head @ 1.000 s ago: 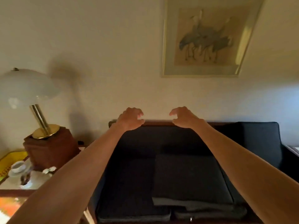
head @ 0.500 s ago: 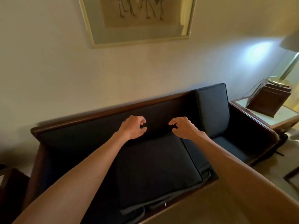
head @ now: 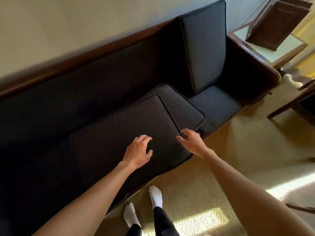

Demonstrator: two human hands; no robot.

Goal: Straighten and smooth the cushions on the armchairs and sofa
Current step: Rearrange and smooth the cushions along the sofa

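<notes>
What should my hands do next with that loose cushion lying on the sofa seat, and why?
Probably take hold of the top cushion by its near right corner. It lies askew over another cushion, while the right hand hovers open at that corner and the left hand spreads above its surface, neither holding anything.

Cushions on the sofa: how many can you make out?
4: the top seat cushion under the hands, one beneath it, a flat one at the right end, one upright there. More may hide left.
</notes>
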